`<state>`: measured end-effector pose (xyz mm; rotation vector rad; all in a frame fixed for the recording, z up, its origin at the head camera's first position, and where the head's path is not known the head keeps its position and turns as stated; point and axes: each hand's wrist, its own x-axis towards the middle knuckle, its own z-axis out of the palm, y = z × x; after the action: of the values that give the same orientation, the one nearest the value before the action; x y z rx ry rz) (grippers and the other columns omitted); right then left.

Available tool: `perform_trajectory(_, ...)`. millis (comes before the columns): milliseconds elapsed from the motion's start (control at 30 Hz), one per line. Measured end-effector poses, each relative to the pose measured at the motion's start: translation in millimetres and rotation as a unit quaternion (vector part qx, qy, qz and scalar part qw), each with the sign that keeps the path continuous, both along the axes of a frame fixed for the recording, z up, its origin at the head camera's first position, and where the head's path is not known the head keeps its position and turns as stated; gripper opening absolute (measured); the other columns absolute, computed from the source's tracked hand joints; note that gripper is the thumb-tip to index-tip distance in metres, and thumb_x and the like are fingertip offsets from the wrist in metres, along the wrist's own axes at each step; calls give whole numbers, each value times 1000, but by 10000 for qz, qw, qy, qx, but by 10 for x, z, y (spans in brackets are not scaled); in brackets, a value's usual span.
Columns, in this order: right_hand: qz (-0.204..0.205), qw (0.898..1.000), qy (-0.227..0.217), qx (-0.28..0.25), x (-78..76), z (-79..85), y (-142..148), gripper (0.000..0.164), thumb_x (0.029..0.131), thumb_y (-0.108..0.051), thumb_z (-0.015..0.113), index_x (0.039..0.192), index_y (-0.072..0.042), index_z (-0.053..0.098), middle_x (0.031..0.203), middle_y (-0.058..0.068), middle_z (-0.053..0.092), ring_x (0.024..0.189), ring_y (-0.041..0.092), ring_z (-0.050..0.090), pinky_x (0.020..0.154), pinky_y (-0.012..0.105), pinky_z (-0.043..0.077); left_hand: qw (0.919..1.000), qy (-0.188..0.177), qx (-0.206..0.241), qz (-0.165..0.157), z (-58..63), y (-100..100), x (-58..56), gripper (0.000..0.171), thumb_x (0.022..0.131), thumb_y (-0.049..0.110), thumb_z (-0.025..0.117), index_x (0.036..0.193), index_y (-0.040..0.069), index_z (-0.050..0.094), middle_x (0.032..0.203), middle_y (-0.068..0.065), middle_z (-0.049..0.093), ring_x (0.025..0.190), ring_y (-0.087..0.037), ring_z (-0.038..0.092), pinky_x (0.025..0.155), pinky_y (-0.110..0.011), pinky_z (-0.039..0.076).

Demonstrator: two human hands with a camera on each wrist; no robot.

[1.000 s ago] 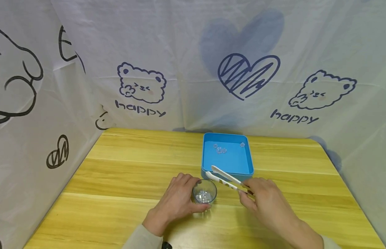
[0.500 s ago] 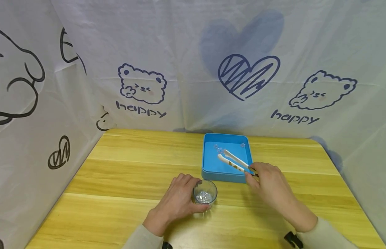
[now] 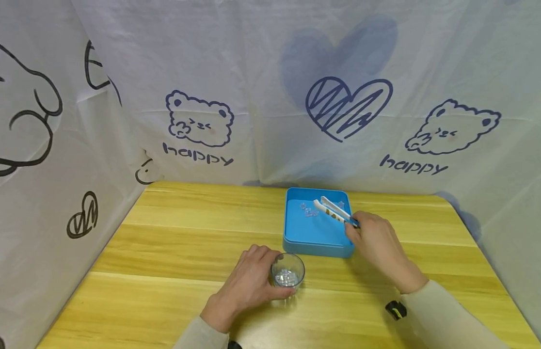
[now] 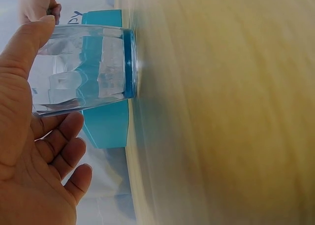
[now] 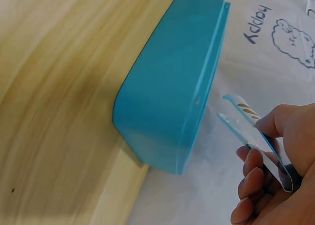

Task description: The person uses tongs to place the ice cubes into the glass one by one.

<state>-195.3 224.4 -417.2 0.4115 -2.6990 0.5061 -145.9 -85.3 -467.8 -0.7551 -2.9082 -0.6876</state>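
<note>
My left hand (image 3: 247, 283) holds a clear glass (image 3: 292, 264) upright on the table, thumb on one side and fingers on the other. Small clear pieces (image 3: 285, 277) lie in the bottom of the glass. My right hand (image 3: 377, 242) grips white tongs (image 3: 333, 211) with a brown pattern, their tips apart, over the blue tray (image 3: 310, 236). In the right wrist view nothing shows between the tong tips (image 5: 226, 115). Several small clear pieces (image 3: 308, 212) lie in the tray left of the tongs, and another (image 3: 341, 205) sits near its far right corner, partly behind them.
The wooden table (image 3: 179, 232) ends in a back edge against a white printed cloth (image 3: 270, 97). Another cloth wall (image 3: 100, 145) runs along the left. The tray stands just behind the glass, its raised sides between them.
My right hand has carried the tongs from near the glass, away over the tray toward its far right side. My left hand and the glass have stayed in place.
</note>
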Motion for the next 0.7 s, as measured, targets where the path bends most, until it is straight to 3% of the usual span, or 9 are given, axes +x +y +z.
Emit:
perform_trajectory(133, -216, 9994, -253, 25, -87, -39, -17, 24, 99, -15, 67, 78, -6, 57, 64, 2, 42, 58, 20, 42, 53, 31, 31, 10000, -49, 21, 7, -4, -2, 3, 81, 77, 70, 83, 135, 15, 66, 122, 2, 68, 112, -17, 54, 97, -39, 47)
perform_trajectory(700, -536, 9930, -1015, 284, -245, -167, -64, 30, 101, -20, 63, 76, -8, 54, 64, 4, 45, 57, 22, 45, 53, 32, 32, 9999, -125, 65, -2, 0, -3, 4, 81, 78, 69, 82, 135, 15, 66, 122, 2, 68, 111, -17, 54, 98, -39, 47)
